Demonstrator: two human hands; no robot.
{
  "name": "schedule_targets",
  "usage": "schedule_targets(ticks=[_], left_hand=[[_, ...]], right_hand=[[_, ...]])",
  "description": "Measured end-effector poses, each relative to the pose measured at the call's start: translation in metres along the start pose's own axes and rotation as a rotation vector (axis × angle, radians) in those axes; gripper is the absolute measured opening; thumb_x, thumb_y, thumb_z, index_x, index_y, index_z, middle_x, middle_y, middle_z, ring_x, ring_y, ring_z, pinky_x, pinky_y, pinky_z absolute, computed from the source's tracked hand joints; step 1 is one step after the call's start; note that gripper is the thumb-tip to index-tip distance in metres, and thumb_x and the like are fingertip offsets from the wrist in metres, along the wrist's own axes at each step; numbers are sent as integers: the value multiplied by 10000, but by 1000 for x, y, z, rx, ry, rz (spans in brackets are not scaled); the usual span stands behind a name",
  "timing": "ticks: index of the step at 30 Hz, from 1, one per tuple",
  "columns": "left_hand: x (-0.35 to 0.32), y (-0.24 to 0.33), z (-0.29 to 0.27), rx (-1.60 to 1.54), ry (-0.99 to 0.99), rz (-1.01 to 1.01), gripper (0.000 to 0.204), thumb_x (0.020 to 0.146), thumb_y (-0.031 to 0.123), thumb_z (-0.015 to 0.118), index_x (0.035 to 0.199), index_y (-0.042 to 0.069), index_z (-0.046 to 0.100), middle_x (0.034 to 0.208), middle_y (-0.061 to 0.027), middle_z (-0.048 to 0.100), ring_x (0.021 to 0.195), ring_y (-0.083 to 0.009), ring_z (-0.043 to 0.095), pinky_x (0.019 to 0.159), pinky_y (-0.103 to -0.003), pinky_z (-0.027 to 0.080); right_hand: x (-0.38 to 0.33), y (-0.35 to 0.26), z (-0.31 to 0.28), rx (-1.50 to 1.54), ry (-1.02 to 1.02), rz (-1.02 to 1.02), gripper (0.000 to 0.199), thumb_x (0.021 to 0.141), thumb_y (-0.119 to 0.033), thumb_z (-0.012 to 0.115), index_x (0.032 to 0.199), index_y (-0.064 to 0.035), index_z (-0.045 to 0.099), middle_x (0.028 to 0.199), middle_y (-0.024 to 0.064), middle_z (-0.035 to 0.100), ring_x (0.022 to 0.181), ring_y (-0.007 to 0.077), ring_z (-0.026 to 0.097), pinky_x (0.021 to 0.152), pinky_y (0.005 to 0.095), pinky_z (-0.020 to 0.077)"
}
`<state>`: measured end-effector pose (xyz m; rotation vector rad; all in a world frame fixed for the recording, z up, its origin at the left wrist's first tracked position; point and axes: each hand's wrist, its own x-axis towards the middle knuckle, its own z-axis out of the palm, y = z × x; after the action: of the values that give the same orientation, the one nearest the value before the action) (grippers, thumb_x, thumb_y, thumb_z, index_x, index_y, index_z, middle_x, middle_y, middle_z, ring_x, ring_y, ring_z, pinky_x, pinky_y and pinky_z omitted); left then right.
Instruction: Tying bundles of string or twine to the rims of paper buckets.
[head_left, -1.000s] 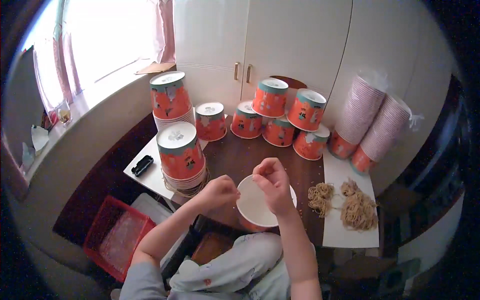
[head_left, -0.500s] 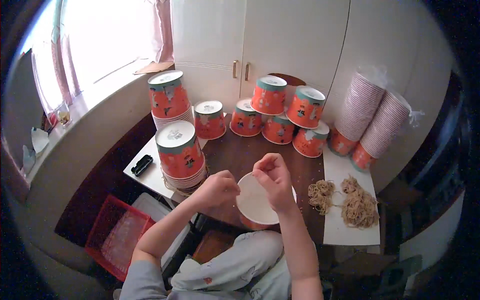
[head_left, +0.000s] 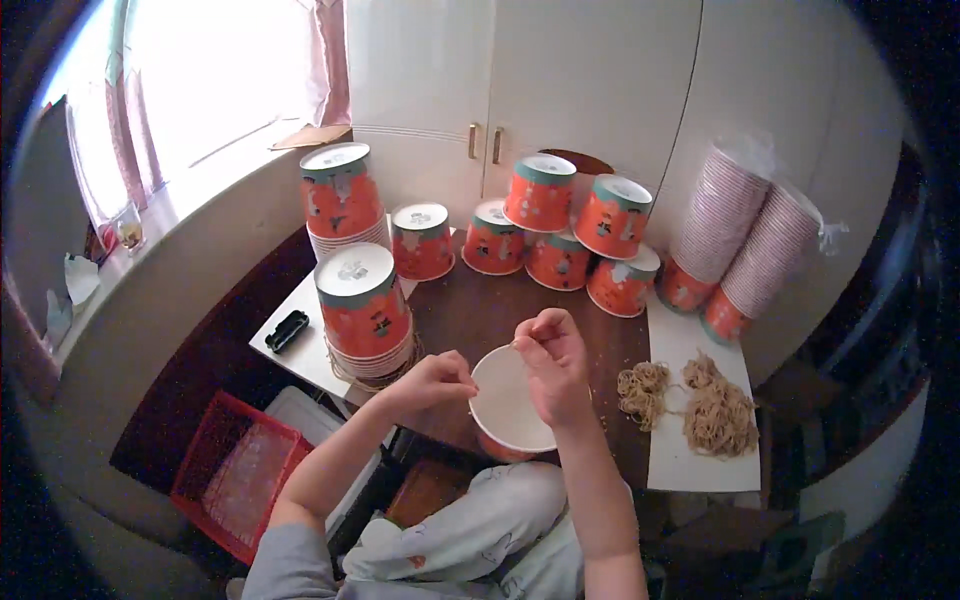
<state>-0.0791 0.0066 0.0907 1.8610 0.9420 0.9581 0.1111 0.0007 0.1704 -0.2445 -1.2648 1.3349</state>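
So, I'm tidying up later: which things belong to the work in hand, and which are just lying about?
Apparently in use:
open cup near left hand and right hand
upturned orange cups
bagged cup stacks
tan stringy bundles

Probably just lying about:
black object (kind unclear)
red basket

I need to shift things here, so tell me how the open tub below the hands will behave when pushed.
The tub is probably light for its size: its wall looks thin and the visible inside looks bare. Being seemingly narrower below its wide mouth, it could tip if pushed high. Its round shape may let it roll once over.
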Motion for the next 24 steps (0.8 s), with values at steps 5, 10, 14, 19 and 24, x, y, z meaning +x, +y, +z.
schedule_targets(ticks=[5,10,14,19,24], left_hand=[[-1,7,0,43,0,-2,149,719,170,653,775,40,607,840,-51,534,855,-161,498,776,-255,388],[-8,26,-6,153,24,29,196,720,191,646,827,35,593,870,-71,531,806,-174,539,720,-259,436],[-10,49,-1,382,-9,112,191,712,168,631,841,34,586,853,-91,535,788,-213,553,687,-291,461],[-6,40,2,482,-11,185,145,717,132,596,822,33,580,835,-100,533,810,-254,535,702,-331,449],[-3,39,2,546,-31,179,116,731,116,565,802,24,572,827,-104,530,835,-264,518,721,-345,436]], right_hand=[[3,0,-9,18,-33,50,157,793,-14,539,887,-77,429,806,19,507,746,87,485,698,202,397],[2,-3,-7,-1,-45,56,156,792,-19,546,887,-75,437,801,13,508,748,82,487,701,201,398],[1,-4,-5,-15,-60,53,160,793,-23,550,891,-76,435,800,12,512,752,83,494,703,205,407],[0,-4,-5,-16,-53,56,168,792,-21,554,890,-79,431,801,15,516,745,84,498,701,207,412],[-1,-5,-2,39,-42,30,183,791,-11,551,868,-87,403,798,22,520,739,88,497,688,209,411]])
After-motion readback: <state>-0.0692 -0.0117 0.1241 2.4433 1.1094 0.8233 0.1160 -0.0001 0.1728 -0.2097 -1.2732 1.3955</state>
